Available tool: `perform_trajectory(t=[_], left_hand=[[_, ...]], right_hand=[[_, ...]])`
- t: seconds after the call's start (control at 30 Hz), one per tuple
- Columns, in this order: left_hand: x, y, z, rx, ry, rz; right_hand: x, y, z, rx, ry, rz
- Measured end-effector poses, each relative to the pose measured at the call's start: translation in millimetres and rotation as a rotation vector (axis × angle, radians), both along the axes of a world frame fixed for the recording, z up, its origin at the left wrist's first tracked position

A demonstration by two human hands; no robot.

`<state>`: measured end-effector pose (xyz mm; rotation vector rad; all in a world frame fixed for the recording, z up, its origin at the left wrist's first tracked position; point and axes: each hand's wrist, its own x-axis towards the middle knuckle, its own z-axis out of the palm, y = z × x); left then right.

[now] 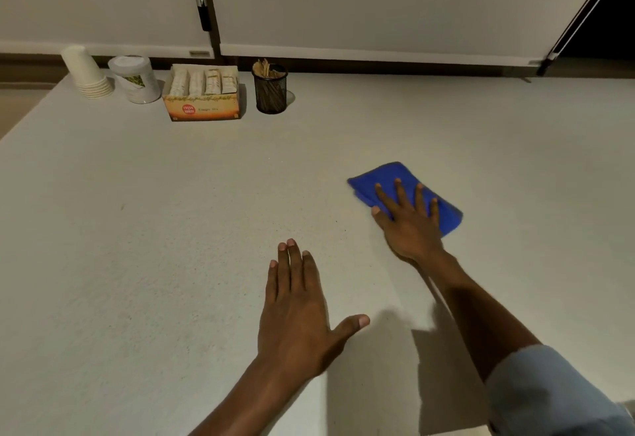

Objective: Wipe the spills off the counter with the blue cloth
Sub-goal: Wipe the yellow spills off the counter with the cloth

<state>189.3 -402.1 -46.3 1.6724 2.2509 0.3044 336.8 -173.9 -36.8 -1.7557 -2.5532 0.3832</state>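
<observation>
A folded blue cloth (pixel 385 178) lies flat on the pale speckled counter (pixel 171 229), right of centre. My right hand (pixel 409 222) presses down on it with the fingers spread, palm covering its near part. My left hand (pixel 295 312) rests flat on the bare counter nearer to me, fingers together, thumb out, holding nothing. Fine specks show on the counter left of the cloth; no distinct spill stands out.
Along the back edge stand a stack of paper cups (pixel 86 71), a lidded white jar (pixel 135 80), an open box of sachets (pixel 202 92) and a black mesh holder with wooden sticks (pixel 270 90). White cabinet doors (pixel 378 6) rise behind. The counter's left edge runs diagonally.
</observation>
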Motion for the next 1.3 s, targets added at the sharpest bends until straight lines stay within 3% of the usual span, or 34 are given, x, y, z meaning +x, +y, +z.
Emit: perform_trajectory(t=[0.17,0.3,0.47,0.6,0.73,0.87,1.0,1.13,1.23,1.3], left_hand=[[-1.2,-1.7,-1.8,0.005,-0.002,-0.005],[-2.0,-2.1,-1.1,-0.008,0.003,-0.014],[-0.4,-0.8,-2.5,-0.017,0.003,0.004],[0.2,1.5,-2.8,-0.024,0.015,0.015],[2.3,7.1,-0.6,-0.010,-0.003,0.044],[-16.4,14.1,6.4,0.054,-0.017,0.078],[-51.0,17.8,11.5,0.036,-0.013,0.196],[-67.3,12.1,2.7,0.048,-0.001,0.258],[-66.7,12.5,-1.8,0.087,0.001,0.262],[-68.8,11.5,-1.5,0.091,-0.014,0.260]], right_hand=[[30.7,-42.8,-14.0,0.047,0.046,0.256],[56.9,17.4,-7.2,0.036,0.003,0.044],[10.0,63.9,-1.5,-0.006,-0.008,-0.071],[-15.9,33.4,-1.4,-0.006,0.043,0.138],[9.5,-10.8,-13.4,0.020,0.109,0.349],[30.1,34.4,-8.7,0.051,0.038,0.171],[-1.9,74.0,2.2,-0.011,0.008,0.010],[-40.8,35.8,-4.0,0.025,0.063,0.193],[-33.7,-1.1,-15.6,0.056,0.123,0.397],[-21.2,11.2,-15.5,0.041,0.136,0.415]])
